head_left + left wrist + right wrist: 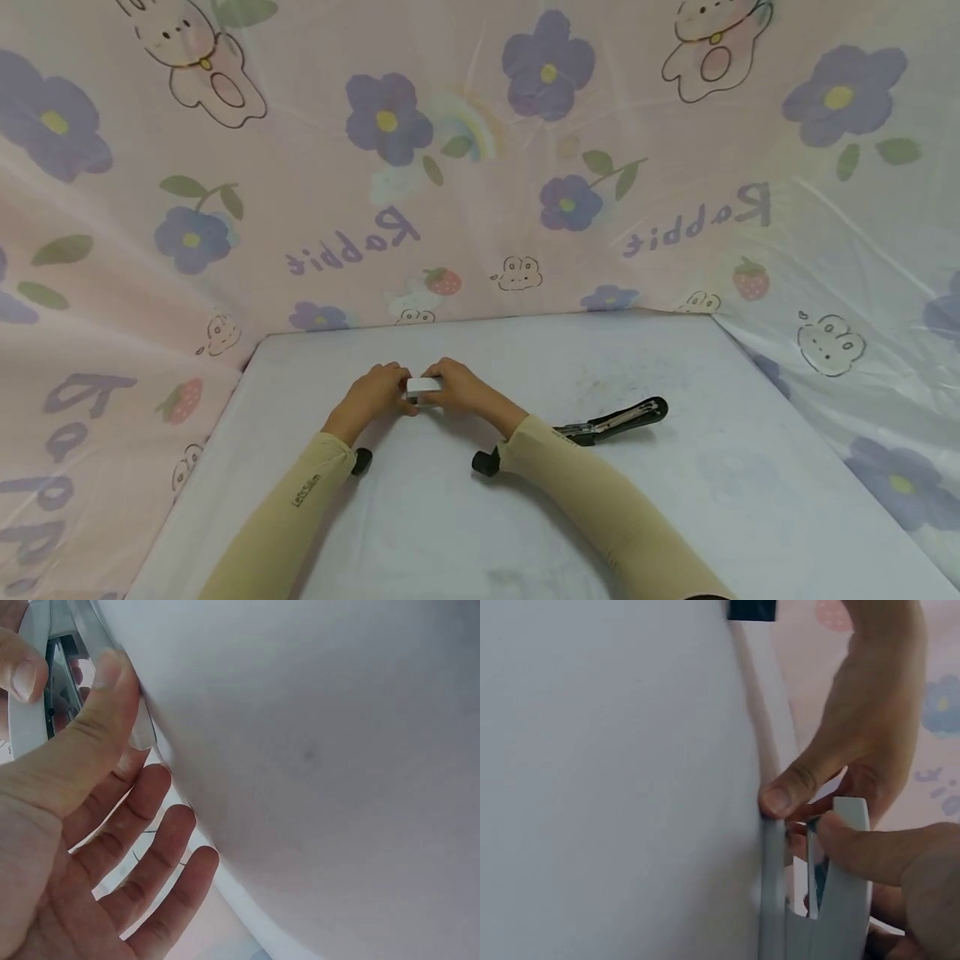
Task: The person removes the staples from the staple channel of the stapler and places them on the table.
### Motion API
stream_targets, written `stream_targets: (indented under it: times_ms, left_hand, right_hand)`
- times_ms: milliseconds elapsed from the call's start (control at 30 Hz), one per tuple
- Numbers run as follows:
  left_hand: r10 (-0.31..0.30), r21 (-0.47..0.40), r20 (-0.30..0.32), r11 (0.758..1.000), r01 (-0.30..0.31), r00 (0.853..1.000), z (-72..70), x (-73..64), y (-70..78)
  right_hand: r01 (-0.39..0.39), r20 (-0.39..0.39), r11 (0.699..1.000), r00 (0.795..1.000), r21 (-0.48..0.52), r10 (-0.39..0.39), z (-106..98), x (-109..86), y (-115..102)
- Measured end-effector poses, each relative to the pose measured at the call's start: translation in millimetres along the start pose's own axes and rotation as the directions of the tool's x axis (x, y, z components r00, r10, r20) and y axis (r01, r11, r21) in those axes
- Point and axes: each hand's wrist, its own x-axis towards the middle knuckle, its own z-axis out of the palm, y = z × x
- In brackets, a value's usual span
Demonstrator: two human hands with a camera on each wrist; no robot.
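Both hands hold a small white stapler (424,385) just above the table, its upper arm and base parted, with a dark metal part between them. My left hand (377,392) pinches the base at one end with thumb and index finger; its other fingers extend loosely in the left wrist view. From the other side, my right hand (461,387) grips the stapler, its thumb (840,838) pressed on the inner side of the white upper arm (844,900). Beside the right forearm lies a black stapler (633,417), partly hidden by the sleeve.
A white-covered table (420,517) spreads under the hands, with faint dark smudges at its right. Patterned cloth (480,183) with flowers and rabbits hangs behind and at both sides. Black wrist devices (486,462) sit at the sleeve cuffs.
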Motion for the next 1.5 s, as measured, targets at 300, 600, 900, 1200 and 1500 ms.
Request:
stream_targets:
  times_ms: [300,600,900,1200,1500]
  left_hand:
    - [-0.011,0.011,0.018,1.0,0.011,1.0,-3.4,-3.1,3.1]
    - [-0.033,0.036,0.029,0.999,0.031,0.999,-7.7,2.8,3.3]
    - [-0.055,0.039,0.053,0.998,0.053,0.997,-13.9,3.7,13.2]
    - [-0.064,0.085,0.048,0.995,0.06,0.997,-11.4,2.9,19.3]
    - [-0.06,0.087,0.05,0.995,0.055,0.997,-13.2,0.8,21.7]
  right_hand:
    - [-0.032,0.021,0.996,0.999,0.085,0.031,2.2,4.0,2.0]
    - [-0.067,-0.007,0.977,0.998,0.205,0.069,-9.2,2.1,2.9]
    - [-0.046,0.006,0.963,0.999,0.265,0.046,-22.7,-1.1,7.2]
    - [0.041,-0.022,0.981,0.999,0.19,-0.037,-38.0,-8.0,8.6]
    - [0.047,-0.048,0.995,0.998,0.083,-0.043,-58.1,-16.1,5.5]
